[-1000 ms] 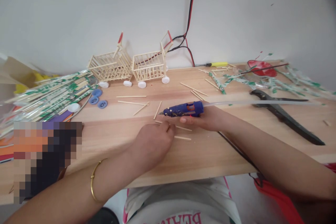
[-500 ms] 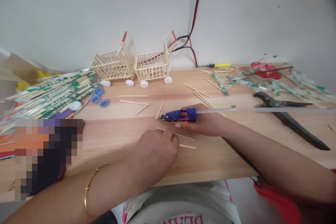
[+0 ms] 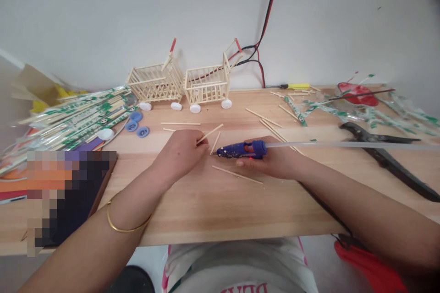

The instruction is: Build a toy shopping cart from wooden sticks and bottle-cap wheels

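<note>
My left hand [image 3: 182, 153] is closed, pinching a short wooden stick [image 3: 213, 132] that slants up to the right from the fingertips. My right hand [image 3: 280, 159] is wrapped around a blue hot glue gun [image 3: 232, 150], with a long clear glue stick [image 3: 330, 144] out of its back. The nozzle points left, close to my left fingertips and beside another small stick [image 3: 216, 143] lying on the table. In front of the gun lies a loose stick [image 3: 238, 175]. My left hand partly covers sticks behind it.
Two stick-built model carts [image 3: 156, 83] with white wheels stand by the wall. Blue rings [image 3: 142, 132] and wrapped chopsticks [image 3: 85, 114] lie left, near a dark pixelated object [image 3: 80, 197]. Black cutters [image 3: 381, 151], wrappers [image 3: 374, 114] and a yellow-handled tool [image 3: 298, 86] are right.
My left hand has moved forward and left from the front sticks, and now holds one raised. One of the two front sticks is gone from there. The glue gun stays nearly in place.
</note>
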The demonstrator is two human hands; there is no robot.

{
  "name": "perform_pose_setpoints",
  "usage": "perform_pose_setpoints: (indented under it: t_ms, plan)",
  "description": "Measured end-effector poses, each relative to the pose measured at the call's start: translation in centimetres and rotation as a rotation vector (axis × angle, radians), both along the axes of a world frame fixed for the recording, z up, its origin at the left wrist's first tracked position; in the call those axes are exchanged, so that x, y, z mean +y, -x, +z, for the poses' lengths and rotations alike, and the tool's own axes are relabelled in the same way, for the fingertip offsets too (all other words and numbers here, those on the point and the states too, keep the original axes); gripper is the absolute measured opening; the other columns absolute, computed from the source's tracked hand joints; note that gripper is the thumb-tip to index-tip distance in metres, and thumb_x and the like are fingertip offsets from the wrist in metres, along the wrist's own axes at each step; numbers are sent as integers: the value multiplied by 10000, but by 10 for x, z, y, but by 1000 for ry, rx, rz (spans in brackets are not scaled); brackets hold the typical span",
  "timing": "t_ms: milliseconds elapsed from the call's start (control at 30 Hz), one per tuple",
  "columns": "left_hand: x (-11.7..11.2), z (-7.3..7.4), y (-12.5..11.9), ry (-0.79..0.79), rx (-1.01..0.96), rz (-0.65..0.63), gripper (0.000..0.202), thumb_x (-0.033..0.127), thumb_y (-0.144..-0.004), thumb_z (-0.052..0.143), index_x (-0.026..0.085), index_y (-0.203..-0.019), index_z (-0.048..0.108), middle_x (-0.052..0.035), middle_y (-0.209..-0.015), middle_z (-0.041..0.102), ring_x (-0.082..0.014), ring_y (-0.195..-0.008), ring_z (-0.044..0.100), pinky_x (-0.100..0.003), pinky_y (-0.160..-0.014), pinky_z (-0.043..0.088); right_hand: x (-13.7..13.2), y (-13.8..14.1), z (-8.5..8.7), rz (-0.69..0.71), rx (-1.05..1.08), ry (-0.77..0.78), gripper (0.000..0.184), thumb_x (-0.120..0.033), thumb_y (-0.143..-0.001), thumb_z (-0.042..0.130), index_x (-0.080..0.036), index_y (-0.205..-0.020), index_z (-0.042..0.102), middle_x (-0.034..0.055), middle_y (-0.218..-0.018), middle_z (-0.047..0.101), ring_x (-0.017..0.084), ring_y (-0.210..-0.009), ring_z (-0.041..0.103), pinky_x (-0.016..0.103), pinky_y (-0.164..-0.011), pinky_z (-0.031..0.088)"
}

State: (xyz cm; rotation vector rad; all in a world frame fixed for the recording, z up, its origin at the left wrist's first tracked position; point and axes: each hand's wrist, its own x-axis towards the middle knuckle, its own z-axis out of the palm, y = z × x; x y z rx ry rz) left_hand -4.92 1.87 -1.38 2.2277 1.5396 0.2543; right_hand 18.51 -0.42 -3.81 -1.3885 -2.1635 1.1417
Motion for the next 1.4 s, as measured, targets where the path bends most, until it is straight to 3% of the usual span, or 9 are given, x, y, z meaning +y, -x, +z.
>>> perform_pose_setpoints:
  t_ms: [200,533,867,1133,1400]
  plan:
    - [2,-2,-1,28,17,3,222,216,-770,473,166,-716,682,-47,-733,694,-177,-678,592,-272,-606,358,0,0,-1,-25,-57,-18,372,-568,-755,626,-219,-862,699,-4,-711,658,136,-595,558,241,-513,378]
    - [7,-8,0,75,-7,1,215,237,-755,486,170,-699,683,-38,-703,683,-169,-659,577,-268,-586,337,-1,2,2,-38,-86,-12,401,-590,-753,608,-227,-892,710,-12,-657,629,137,-576,536,244,-516,372]
    - [7,-8,-2,107,-18,0,221,250,-758,495,159,-663,673,-22,-634,639,-150,-608,531,-265,-563,295,-2,3,3,-52,-127,3,391,-568,-764,608,-207,-881,702,13,-747,684,164,-646,584,252,-542,408]
    - [8,-12,-1,131,-35,-4,247,286,-769,496,158,-648,670,-7,-590,603,-135,-574,495,-267,-541,256,-1,3,5,-28,-102,1,416,-553,-769,607,-226,-1005,711,24,-855,720,182,-706,619,264,-598,444]
    - [8,-12,-3,128,-23,-17,243,295,-761,500,164,-600,625,4,-560,550,-128,-564,466,-266,-536,241,-1,3,5,-32,-133,-14,393,-561,-758,615,-212,-910,714,15,-751,701,172,-638,589,251,-531,403]
